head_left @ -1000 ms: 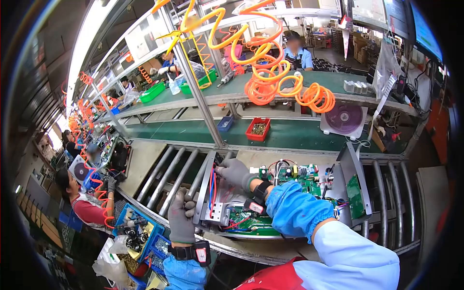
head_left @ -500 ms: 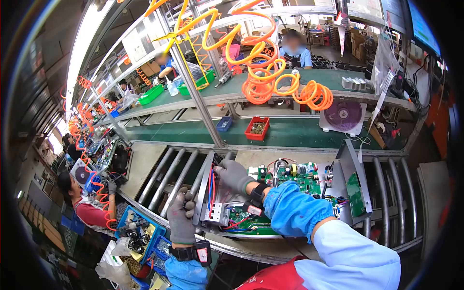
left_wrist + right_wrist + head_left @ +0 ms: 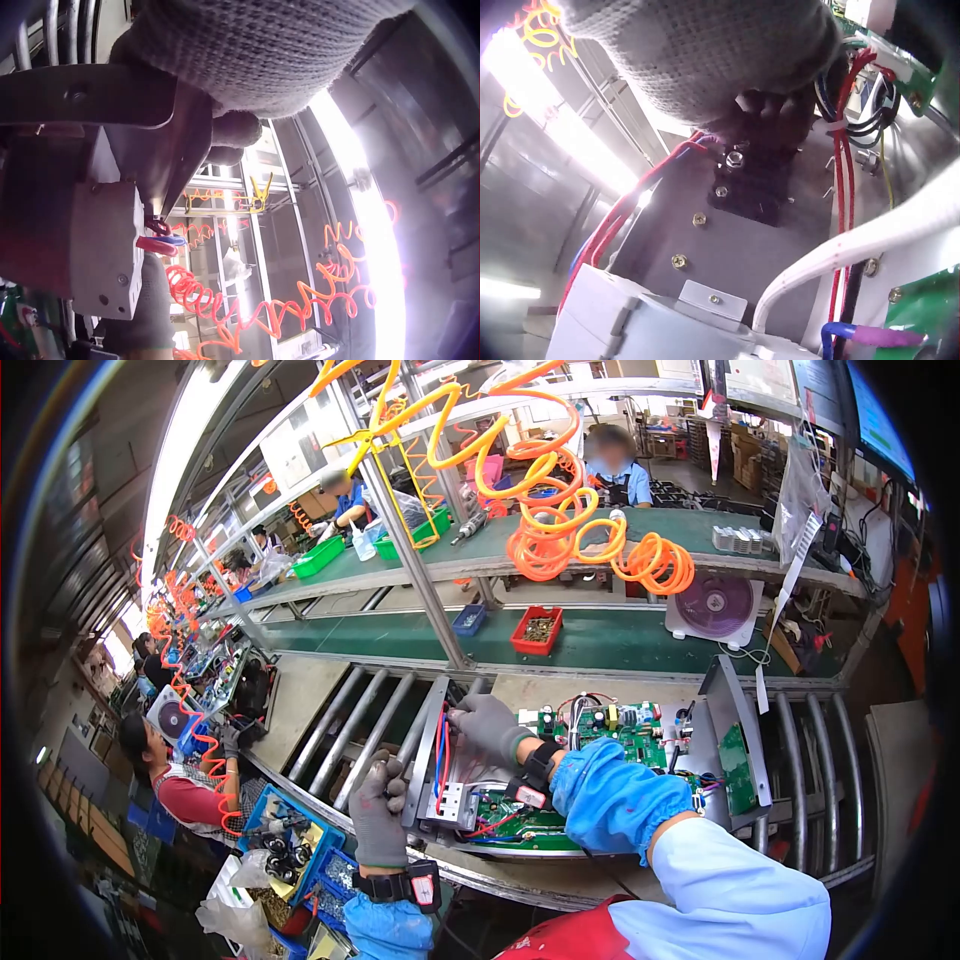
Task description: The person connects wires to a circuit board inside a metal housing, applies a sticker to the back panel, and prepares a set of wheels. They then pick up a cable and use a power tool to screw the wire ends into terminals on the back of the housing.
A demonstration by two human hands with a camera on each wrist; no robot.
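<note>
My left hand (image 3: 380,815), in a grey knit glove, is beside the outer face of a metal chassis's left side panel (image 3: 425,745). Its fingers curl with the tips right at that panel; what they pinch, if anything, I cannot tell. My right hand (image 3: 487,728), gloved too, reaches inside the chassis behind the panel. In the right wrist view its fingertips grip the upper end of a black block (image 3: 750,191) with screws. Red and blue wires (image 3: 441,755) run down to a white terminal block (image 3: 452,802). Green circuit boards (image 3: 620,730) fill the rest.
Metal rollers (image 3: 345,730) lie left and right of the chassis. Blue trays of small hardware (image 3: 325,885) stand by my left forearm. A red bin (image 3: 536,630) sits on the green belt beyond. Orange coiled hoses (image 3: 600,550) hang overhead. Another person (image 3: 195,790) works at the left.
Both hands keep nearly the same place at the left side panel, with only slight finger shifts. The head view has moved a little.
</note>
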